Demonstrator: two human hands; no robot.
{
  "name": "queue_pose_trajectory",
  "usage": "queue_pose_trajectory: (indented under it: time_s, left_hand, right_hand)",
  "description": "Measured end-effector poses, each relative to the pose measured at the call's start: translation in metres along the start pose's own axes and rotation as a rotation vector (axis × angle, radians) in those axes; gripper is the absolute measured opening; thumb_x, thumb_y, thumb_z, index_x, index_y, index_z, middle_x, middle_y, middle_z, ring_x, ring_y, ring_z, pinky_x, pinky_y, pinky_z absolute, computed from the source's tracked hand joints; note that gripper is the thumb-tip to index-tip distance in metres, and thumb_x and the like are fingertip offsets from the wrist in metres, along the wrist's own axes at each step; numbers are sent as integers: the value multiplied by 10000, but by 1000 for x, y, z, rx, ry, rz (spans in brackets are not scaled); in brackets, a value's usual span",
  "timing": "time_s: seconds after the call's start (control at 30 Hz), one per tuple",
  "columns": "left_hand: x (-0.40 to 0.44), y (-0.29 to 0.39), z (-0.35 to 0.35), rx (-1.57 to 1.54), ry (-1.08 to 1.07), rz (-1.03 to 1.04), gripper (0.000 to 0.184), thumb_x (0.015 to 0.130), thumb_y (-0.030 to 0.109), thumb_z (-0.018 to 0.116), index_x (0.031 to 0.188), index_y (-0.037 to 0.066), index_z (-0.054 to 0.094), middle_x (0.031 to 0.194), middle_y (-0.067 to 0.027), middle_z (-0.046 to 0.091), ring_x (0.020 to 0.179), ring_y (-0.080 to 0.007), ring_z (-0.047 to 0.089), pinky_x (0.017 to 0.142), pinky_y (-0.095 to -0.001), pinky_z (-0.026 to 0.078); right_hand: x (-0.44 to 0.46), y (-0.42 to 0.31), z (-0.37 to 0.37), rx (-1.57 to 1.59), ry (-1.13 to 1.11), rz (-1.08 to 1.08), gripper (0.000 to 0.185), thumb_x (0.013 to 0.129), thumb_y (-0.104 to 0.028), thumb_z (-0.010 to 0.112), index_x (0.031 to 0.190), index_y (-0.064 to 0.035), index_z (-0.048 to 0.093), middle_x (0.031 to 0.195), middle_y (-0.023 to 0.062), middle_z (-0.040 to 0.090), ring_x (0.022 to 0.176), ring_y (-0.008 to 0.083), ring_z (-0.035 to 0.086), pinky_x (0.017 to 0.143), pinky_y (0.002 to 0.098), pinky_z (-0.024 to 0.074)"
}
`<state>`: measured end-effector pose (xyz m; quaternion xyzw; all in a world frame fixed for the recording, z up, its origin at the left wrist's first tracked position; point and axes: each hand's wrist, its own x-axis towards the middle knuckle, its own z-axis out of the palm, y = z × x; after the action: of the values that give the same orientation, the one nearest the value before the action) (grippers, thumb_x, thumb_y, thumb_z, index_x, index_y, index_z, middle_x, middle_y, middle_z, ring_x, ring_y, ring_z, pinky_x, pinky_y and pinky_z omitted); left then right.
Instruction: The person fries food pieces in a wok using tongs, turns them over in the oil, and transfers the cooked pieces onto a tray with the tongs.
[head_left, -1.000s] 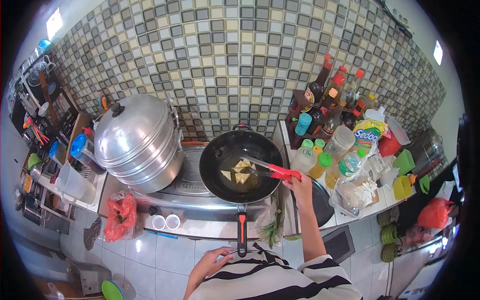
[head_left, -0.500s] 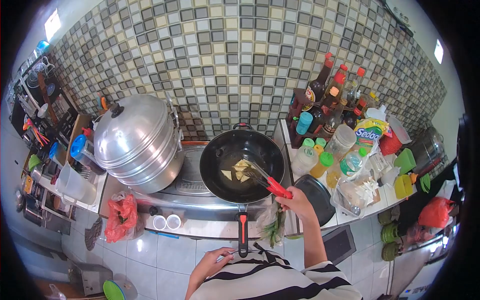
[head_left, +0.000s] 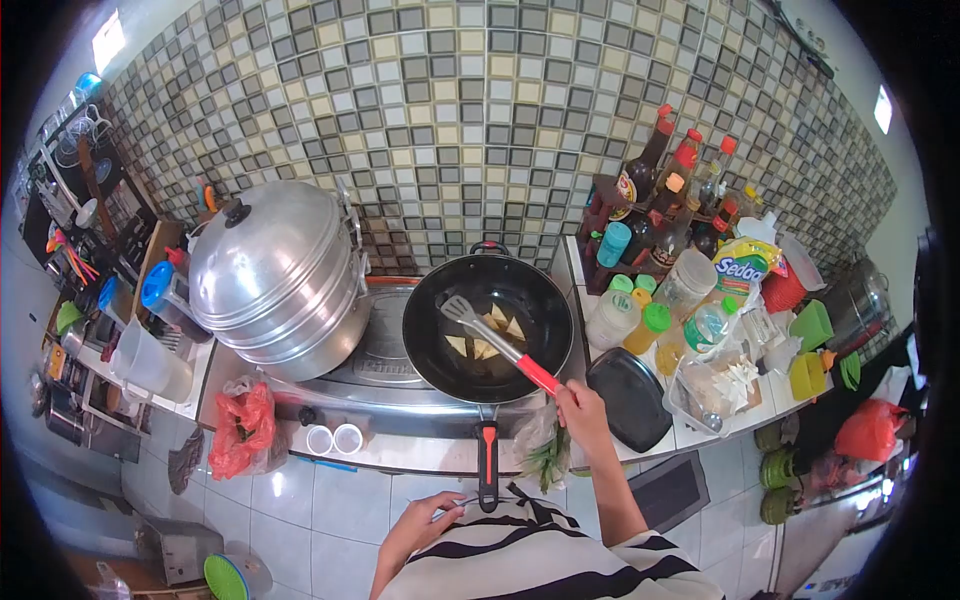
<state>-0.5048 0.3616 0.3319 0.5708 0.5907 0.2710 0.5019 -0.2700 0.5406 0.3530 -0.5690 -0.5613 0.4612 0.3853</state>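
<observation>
My right hand [head_left: 583, 415] is closed around the red handle of metal tongs [head_left: 505, 350]. Their slotted, spatula-like end hangs over the left part of a black wok [head_left: 425, 350]. Several pale triangular pieces [head_left: 485, 347] lie in shallow oil at the wok's centre, some of them partly covered by the tongs. At my waist, left of the wok's black-and-red handle [head_left: 488, 465], my left hand [head_left: 425, 525] has its fingers curled together. Something thin seems to be between them, too small to make out.
Left of the wok a large aluminium steamer [head_left: 280, 285] stands on the stove [head_left: 385, 345]. A red plastic bag [head_left: 243, 430] and two white cups [head_left: 333, 440] sit along the front edge. To the right are a black tray [head_left: 628, 400], jars and sauce bottles [head_left: 645, 165].
The tongs have lifted from the pieces and swung up and left, their slotted end now turned to view. The pieces lie more spread out. My right hand moved slightly down; my left hand stayed put.
</observation>
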Motion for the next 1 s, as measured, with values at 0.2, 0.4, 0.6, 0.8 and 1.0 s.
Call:
queue_pose_trajectory:
  time_s: [0.2,0.4,0.6,0.8,1.0]
  left_hand:
    - [0,-7,0,-1,-12,-19,290,833,235,564,1068,66,557,817,-111,643,794,-257,624,736,-319,466]
    - [-2,1,-3,12,-8,-13,293,833,233,562,1070,61,553,833,-111,645,804,-251,626,752,-314,467]
    - [-4,-1,-3,-7,-24,-22,284,835,218,560,1066,53,552,840,-110,644,812,-246,625,748,-310,468]
    - [-5,-5,-3,-15,-14,-1,287,838,214,555,1071,46,547,819,-108,643,806,-240,624,746,-310,467]
    - [-4,-6,-3,-3,-21,-1,281,838,210,555,1068,49,551,822,-109,643,806,-240,624,745,-313,465]
  right_hand:
    - [0,12,11,-174,62,-151,246,816,-180,520,693,32,498,613,186,489,551,308,496,524,374,367]
    - [12,24,17,-296,109,-181,277,826,-216,497,701,31,512,630,210,513,584,359,516,530,395,374]
    - [21,24,21,-94,-6,56,312,846,-248,472,678,7,533,543,104,532,470,189,535,464,315,393]
    - [20,26,23,51,-67,41,292,868,-222,462,658,-26,515,559,22,486,441,90,450,418,238,345]
    - [12,15,26,21,-107,41,300,848,-251,484,681,-6,534,525,42,515,445,104,493,435,263,390]
